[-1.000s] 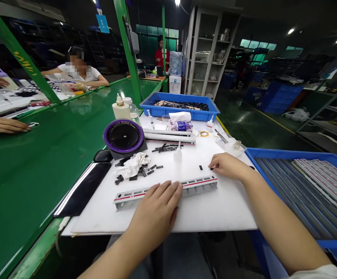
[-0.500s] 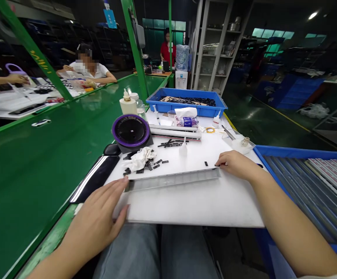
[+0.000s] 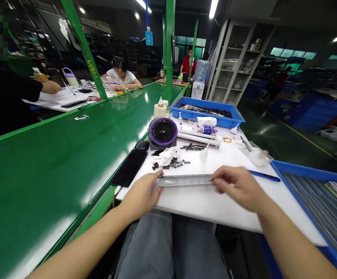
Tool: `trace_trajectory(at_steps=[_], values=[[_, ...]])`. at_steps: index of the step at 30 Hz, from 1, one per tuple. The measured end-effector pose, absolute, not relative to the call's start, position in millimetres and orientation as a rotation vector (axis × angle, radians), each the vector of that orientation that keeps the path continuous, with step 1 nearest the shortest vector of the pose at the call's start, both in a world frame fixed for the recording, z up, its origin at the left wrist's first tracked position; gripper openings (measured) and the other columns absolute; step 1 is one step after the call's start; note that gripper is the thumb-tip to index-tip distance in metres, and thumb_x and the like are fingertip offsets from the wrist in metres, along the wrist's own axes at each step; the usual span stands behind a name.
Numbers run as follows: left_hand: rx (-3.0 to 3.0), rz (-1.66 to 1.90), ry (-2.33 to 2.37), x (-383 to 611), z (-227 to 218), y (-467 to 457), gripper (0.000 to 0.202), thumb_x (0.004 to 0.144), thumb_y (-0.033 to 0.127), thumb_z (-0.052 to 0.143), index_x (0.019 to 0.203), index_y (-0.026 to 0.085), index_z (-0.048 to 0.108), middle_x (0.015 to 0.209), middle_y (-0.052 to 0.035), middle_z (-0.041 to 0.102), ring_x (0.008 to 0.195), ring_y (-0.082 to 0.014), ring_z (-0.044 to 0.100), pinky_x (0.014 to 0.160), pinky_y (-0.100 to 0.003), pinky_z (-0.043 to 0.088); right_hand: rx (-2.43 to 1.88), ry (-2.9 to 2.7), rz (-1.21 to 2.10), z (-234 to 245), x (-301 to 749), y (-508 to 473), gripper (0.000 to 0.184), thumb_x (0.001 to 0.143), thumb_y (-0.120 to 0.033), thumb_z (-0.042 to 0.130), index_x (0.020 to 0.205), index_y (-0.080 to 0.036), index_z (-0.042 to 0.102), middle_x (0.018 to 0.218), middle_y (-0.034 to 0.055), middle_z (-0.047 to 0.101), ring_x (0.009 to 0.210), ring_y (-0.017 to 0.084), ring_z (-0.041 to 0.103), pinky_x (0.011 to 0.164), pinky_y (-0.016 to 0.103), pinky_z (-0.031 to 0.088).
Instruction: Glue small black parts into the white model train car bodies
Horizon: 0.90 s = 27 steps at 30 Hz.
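A long, clear, pale strip (image 3: 185, 180) lies across the front of the white work table (image 3: 185, 203). My left hand (image 3: 142, 193) grips its left end between thumb and fingers. At the strip's other end is my right hand (image 3: 239, 188), slightly blurred, with its fingers bent together in a pinch. A tiny dark spot shows at the right fingertips, too small to name. Beyond the strip, small black pieces (image 3: 180, 165) are scattered by a crumpled white cloth (image 3: 166, 157). A small white squeeze bottle (image 3: 204, 153) stands behind the strip.
A blue cutter-like tool (image 3: 264, 176) lies right of my right hand. A round purple-rimmed device (image 3: 163, 131) stands behind the cloth, a phone (image 3: 130, 167) at the left edge. Blue bins (image 3: 211, 119) stand behind and right. A green conveyor (image 3: 69, 162) runs left; co-workers sit beyond.
The view has swung left, so the table appears further right. My left hand's thumb has closed in on the strip's left end. My right hand has turned its fingers inward at the right end.
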<state>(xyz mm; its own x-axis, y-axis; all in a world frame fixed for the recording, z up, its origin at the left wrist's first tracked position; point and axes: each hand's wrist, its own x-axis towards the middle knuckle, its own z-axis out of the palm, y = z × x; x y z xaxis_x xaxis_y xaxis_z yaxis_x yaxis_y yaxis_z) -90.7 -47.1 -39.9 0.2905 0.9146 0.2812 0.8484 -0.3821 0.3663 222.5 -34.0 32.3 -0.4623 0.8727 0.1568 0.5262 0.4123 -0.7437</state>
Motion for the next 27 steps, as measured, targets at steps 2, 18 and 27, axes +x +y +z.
trace_trajectory(at_steps=[2,18,27], values=[[2.517,0.736,1.541,-90,-49,-55,0.05,0.088,0.023,0.05,0.138,0.016,0.047,0.125,-0.013,0.065,0.116,-0.0258,0.061,0.099,-0.043,0.052,-1.019,-2.212,0.808,21,178,-49,0.011,0.089,-0.024,0.054,0.093,-0.021,0.064,0.077,0.0006,0.069,0.067,0.013,0.065,0.062,0.025,0.05],[2.789,1.051,1.308,-91,-70,-59,0.029,0.091,0.013,0.05,0.12,0.015,0.055,0.124,-0.0133,0.066,0.111,-0.022,0.064,0.092,-0.039,0.056,-0.928,-2.156,0.173,-39,107,-65,0.025,0.085,-0.015,0.056,0.105,-0.025,0.066,0.095,0.0092,0.057,0.092,0.025,0.051,0.078,0.046,0.049],[3.031,0.663,1.628,-76,-44,-71,0.019,0.086,0.012,0.054,0.097,0.014,0.069,0.126,-0.021,0.063,0.103,-0.0313,0.065,0.086,-0.048,0.054,-1.543,-1.671,0.36,-4,216,38,0.045,0.082,-0.035,0.06,0.123,-0.018,0.055,0.123,0.013,0.056,0.107,0.024,0.056,0.086,0.038,0.05]])
